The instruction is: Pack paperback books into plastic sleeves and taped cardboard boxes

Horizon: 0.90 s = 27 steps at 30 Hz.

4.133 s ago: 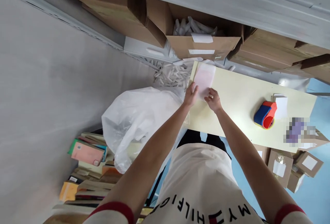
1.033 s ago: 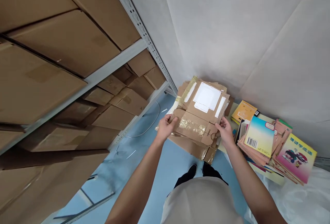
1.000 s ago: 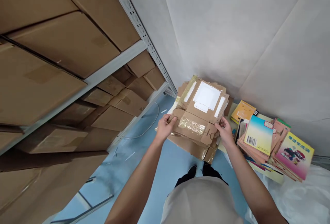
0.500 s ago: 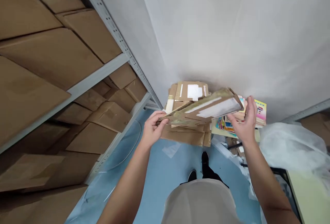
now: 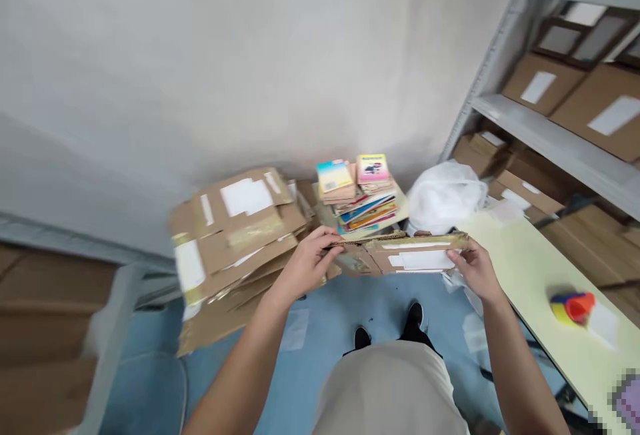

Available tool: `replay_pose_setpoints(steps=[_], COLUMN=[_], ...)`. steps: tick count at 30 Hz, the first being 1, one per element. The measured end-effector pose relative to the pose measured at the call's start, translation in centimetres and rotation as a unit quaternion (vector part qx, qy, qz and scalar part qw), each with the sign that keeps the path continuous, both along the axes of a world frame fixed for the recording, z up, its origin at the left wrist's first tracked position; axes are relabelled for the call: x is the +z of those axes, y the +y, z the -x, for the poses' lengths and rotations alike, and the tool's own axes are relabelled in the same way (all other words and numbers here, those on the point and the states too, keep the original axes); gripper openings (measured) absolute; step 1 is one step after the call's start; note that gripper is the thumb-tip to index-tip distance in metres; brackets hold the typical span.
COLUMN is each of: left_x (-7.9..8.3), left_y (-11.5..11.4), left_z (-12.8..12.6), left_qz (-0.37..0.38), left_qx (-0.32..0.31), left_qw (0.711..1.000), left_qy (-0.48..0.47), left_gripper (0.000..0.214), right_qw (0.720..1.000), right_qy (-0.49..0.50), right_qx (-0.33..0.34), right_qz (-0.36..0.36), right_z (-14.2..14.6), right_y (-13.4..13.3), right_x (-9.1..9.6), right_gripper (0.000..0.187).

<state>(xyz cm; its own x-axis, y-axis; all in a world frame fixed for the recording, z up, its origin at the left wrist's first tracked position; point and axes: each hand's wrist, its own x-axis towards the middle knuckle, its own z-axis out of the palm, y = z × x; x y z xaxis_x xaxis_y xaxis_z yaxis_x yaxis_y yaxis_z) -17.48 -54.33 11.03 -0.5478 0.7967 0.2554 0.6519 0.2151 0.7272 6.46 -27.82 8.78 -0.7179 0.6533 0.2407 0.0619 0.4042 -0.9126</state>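
Between my two hands I hold a flattened cardboard box (image 5: pixel 380 258) up in front of my body, with white labels and strips of tape on its face. My left hand (image 5: pixel 313 258) pinches its left end, thumb in front. At the right end, my right hand (image 5: pixel 475 265) grips the corner with its fingers partly behind the board. Just beyond the cardboard, several stacked books (image 5: pixel 357 195) rest on a small pale surface against the wall. To the left of my left hand leans a pile of flattened cardboard (image 5: pixel 240 241), also labelled and taped.
A pale green table (image 5: pixel 540 275) runs along the right, bearing a red, yellow and blue object (image 5: pixel 573 307). A white plastic bag (image 5: pixel 445 195) stands by its far end. Metal shelves (image 5: pixel 555 138) with boxes rise at right, another shelf frame (image 5: pixel 113 348) at left. The floor (image 5: pixel 335 321) is blue.
My view has turned right, bringing the table and right shelves into sight. The flattened box has swung from a tilt to nearly level, and my right hand, earlier more open beside it, now grips its end.
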Motion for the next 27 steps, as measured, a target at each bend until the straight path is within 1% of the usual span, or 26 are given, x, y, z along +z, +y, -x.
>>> replay_pose_setpoints(steps=[4, 6, 8, 9, 11, 12, 14, 17, 19, 21, 24, 27], left_x=[-2.9, -4.5, -5.7, -6.2, -6.7, -6.8, -6.7, -6.3, -6.2, -6.5, -7.7, -9.4], left_y=[9.7, 14.7, 19.5, 21.8, 26.3, 28.4, 32.2, 36.9, 39.4, 41.6, 44.7, 48.1], left_z=[-3.0, -5.0, -7.2, -8.3, -10.6, -11.8, -13.8, -15.8, -16.1, -15.9, -15.3, -15.3], left_qz=[0.016, 0.028, 0.041, 0.046, 0.048, 0.046, 0.044, 0.034, 0.02, 0.01, 0.046, 0.108], left_qx=[-0.099, -0.126, -0.132, -0.128, -0.12, -0.116, -0.108, -0.076, -0.049, -0.043, -0.066, -0.08], left_qw=[0.995, 0.991, 0.99, 0.99, 0.991, 0.991, 0.992, 0.996, 0.998, 0.999, 0.995, 0.977], left_qy=[0.011, 0.015, 0.022, 0.026, 0.036, 0.04, 0.042, 0.044, 0.039, 0.016, -0.057, -0.163], left_gripper=[0.03, 0.029, 0.028, 0.032, 0.051, 0.061, 0.072, 0.078, 0.081, 0.084, 0.087, 0.087], right_qw=[0.989, 0.982, 0.979, 0.977, 0.971, 0.968, 0.961, 0.95, 0.942, 0.934, 0.922, 0.909], right_qy=[-0.107, -0.12, -0.106, -0.096, -0.077, -0.067, -0.049, -0.042, -0.041, -0.036, -0.023, -0.005], right_qx=[-0.101, -0.141, -0.169, -0.184, -0.218, -0.234, -0.262, -0.297, -0.321, -0.342, -0.373, -0.396], right_qz=[0.031, 0.04, 0.046, 0.05, 0.06, 0.067, 0.076, 0.086, 0.089, 0.092, 0.106, 0.13], right_z=[-7.8, -11.7, -15.3, -16.9, -19.6, -20.8, -22.6, -24.5, -25.5, -26.3, -27.0, -27.1], right_y=[4.3, 6.3, 8.3, 9.3, 11.5, 12.6, 15.1, 18.6, 20.5, 21.8, 22.9, 23.5], right_x=[-3.3, -4.9, -6.2, -6.8, -7.7, -8.0, -8.7, -9.5, -10.0, -10.6, -11.4, -12.1], right_gripper=[0.033, 0.03, 0.026, 0.024, 0.022, 0.022, 0.022, 0.022, 0.022, 0.024, 0.026, 0.029])
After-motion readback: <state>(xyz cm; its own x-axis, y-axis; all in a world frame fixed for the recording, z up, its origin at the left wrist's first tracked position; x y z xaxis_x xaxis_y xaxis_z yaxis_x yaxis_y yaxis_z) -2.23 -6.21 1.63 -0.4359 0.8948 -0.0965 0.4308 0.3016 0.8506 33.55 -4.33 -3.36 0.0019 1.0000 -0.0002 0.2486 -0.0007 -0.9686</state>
